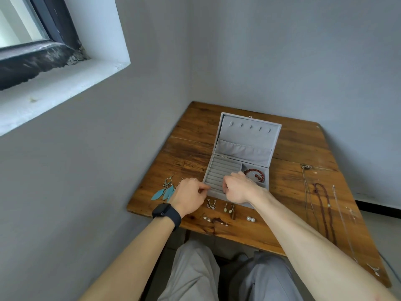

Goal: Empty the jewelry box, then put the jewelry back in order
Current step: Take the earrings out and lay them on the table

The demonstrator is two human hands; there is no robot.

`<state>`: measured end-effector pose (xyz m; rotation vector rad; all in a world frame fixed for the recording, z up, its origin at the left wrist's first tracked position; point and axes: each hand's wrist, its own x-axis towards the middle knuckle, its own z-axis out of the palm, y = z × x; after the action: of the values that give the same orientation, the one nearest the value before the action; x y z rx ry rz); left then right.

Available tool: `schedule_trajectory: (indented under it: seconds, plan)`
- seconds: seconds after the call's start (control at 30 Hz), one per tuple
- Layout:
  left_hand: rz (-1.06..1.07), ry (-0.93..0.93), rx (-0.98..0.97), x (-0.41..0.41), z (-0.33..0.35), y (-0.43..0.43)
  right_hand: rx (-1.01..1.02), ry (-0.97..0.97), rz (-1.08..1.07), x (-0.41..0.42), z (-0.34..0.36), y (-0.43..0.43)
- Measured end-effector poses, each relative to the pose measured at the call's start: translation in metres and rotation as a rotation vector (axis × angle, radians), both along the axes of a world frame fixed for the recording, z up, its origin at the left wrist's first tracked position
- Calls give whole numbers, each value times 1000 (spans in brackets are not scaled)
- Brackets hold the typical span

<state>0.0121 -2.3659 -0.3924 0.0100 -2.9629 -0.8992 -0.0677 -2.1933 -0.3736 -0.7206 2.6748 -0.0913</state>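
A wooden table (pixel 191 153) stands in a corner of grey walls, with a window (pixel 32 29) at ten o'clock, cut off by the edge of the view.

The left hand (pixel 189 195) lies at the box's eight o'clock corner, fingers curled and thumb meeting forefinger. Whether anything is pinched there I cannot tell. A black watch (pixel 166 212) sits on that wrist. The right hand (pixel 237 189) hangs over the near part of the ring rolls (pixel 221 172), knuckles up and fingers curled under. Its fingertips are hidden, so its hold cannot be told.

The grey box (pixel 245 131) stands mid-table with its lid up. A red bracelet (pixel 256 173) lies in the far compartment at three o'clock of the rolls, partly behind the right hand.

At nine o'clock of the box lie feather earrings (pixel 165 191), partly covered by the left hand. At six o'clock are heart earrings (pixel 211 204), drop earrings (pixel 229 208), pearl studs (pixel 250 218) and tiny studs (pixel 207 218) too small to make out. At three o'clock, well apart, lie a bead necklace (pixel 323 205) and thin chains (pixel 306 187), faint against the wood.
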Motion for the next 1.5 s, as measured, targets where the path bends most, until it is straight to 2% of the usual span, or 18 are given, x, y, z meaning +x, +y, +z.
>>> schedule_trajectory:
  seconds: [0.13,0.27,0.43,0.53,0.73,0.83,1.1,1.37,1.5]
  plan:
    - [12,-19,49,3,2,-3,-310,36,-106,19,4,19]
    - [79,81,201,21,1,-1,-643,110,-240,58,6,51]
    - [42,152,361,55,1,25,-904,183,-399,118,-26,86]
    - [-28,149,297,67,-5,48,-881,234,-398,139,-54,96]
    - [-201,134,-44,72,-19,87,-844,406,-405,156,-82,104]
    - [-259,137,-182,69,-20,98,-868,413,-430,160,-82,102]
    - [-239,62,-207,57,-20,105,-810,429,-500,158,-82,96]
    - [-232,98,-286,60,-24,107,-740,519,-473,157,-90,92]
    - [-227,104,-284,60,-24,105,-805,540,-520,159,-91,90]
